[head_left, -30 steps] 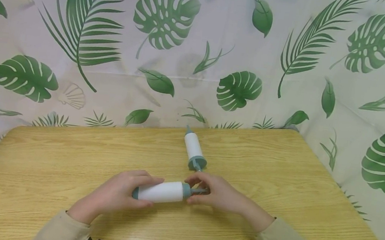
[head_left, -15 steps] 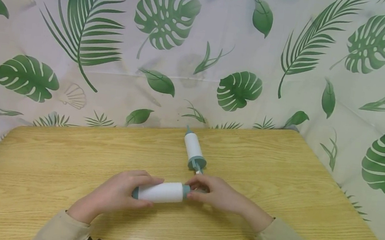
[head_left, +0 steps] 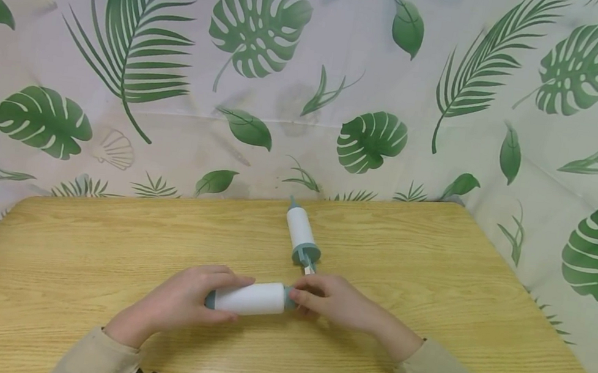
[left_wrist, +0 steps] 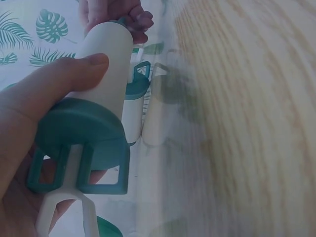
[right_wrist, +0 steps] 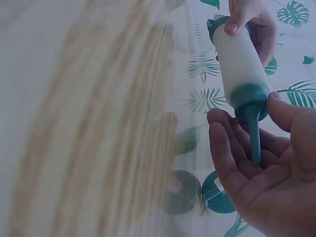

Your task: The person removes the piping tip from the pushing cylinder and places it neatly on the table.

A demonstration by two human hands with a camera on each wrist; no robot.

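"Head view first: where is the white, plastic-looking cylinder with teal ends point(head_left: 255, 298)?"

"Between the person's hands, over the yellow wood-grain table point(head_left: 103, 250). I can't tell whether it touches the tabletop."

"What are the fingers doing?"

"The left hand point(head_left: 189, 297) grips the body from its left end, thumb laid along the near side. The right hand point(head_left: 338, 302) pinches the round teal cap point(right_wrist: 247, 96), its other fingers curved loosely below the slim teal nozzle point(right_wrist: 254, 136)."

"So which relation counts?"

"I'd judge it's the cap, right at the right fingertips, with the body running leftward from them. The right hand is nearer the nozzle; the left is nearer the looped teal flange point(left_wrist: 84, 126) and the white plunger point(left_wrist: 73, 168)."

"And which way does it point?"

"Nozzle to the person's right. The long axis runs crosswise, almost level from hand to hand, its right end slightly higher in the head view. Just beyond, a second white cylinder with teal ends point(head_left: 300, 226) points away, toward the leaf-print cloth point(head_left: 274, 165)."
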